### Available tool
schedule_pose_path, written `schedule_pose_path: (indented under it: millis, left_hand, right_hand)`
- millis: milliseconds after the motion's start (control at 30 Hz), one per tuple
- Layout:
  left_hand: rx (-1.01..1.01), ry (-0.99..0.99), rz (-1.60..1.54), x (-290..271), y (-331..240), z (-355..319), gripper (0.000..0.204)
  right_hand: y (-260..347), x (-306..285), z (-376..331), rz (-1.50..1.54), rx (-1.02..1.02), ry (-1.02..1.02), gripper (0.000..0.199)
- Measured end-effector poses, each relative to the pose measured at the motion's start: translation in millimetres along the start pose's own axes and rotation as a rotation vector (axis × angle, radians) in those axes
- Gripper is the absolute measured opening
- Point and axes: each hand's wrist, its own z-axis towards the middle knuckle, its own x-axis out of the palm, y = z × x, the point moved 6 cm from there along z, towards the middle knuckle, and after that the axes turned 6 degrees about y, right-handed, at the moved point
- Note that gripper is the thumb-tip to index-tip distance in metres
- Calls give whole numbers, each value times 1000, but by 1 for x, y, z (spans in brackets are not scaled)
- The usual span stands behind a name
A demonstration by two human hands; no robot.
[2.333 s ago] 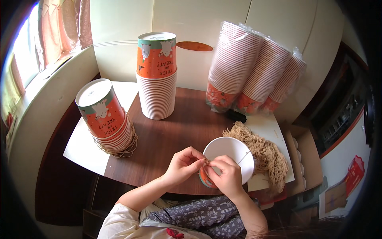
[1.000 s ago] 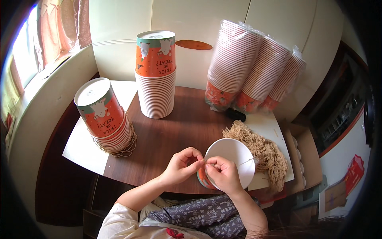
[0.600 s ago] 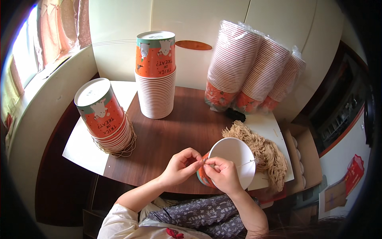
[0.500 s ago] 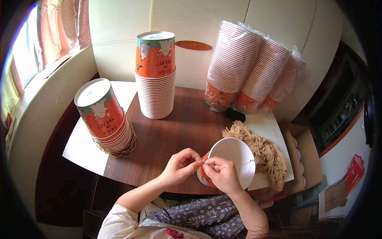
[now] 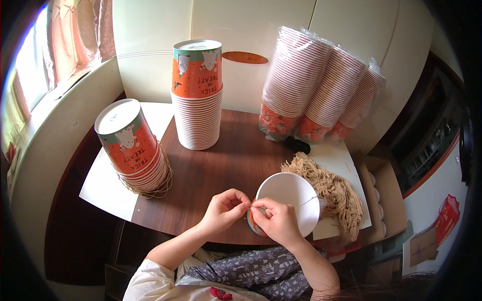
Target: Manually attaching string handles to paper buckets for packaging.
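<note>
My right hand point(image 5: 276, 220) holds an orange paper cup point(image 5: 291, 200) on its side at the table's near edge, its white inside facing up. My left hand point(image 5: 227, 207) pinches a thin beige string point(image 5: 304, 203) at the cup's rim, fingertips touching those of my right hand. The string runs across the cup's mouth toward a heap of beige strings point(image 5: 332, 189) lying just right of the cup.
A brown round table point(image 5: 231, 160) carries an upturned stack of orange cups point(image 5: 198, 95) at the back, another tilted stack point(image 5: 133, 148) with strings at left, and wrapped sleeves of cups point(image 5: 316, 85) leaning on the wall. A cardboard box point(image 5: 389, 200) stands at right.
Almost nothing differs. My hands stay joined at the cup's rim, and the cup has tilted and shifted slightly.
</note>
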Motion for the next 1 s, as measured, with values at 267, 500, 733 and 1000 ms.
schedule_pose_path:
  millis: [267, 500, 733, 1000]
  left_hand:
    - [63, -57, -6, -4, 3, 6, 5]
    - [99, -46, 209, -1, 0, 11, 7]
    - [105, -11, 204, 2, -4, 16, 7]
    - [101, 45, 280, 6, -6, 22, 8]
  right_hand:
    - [25, -18, 8, -169, -256, -14, 24]
    - [34, -24, 12, -547, -262, 135, 13]
    - [40, -33, 18, -346, -244, 81, 4]
    - [31, -37, 21, -96, -258, 41, 4]
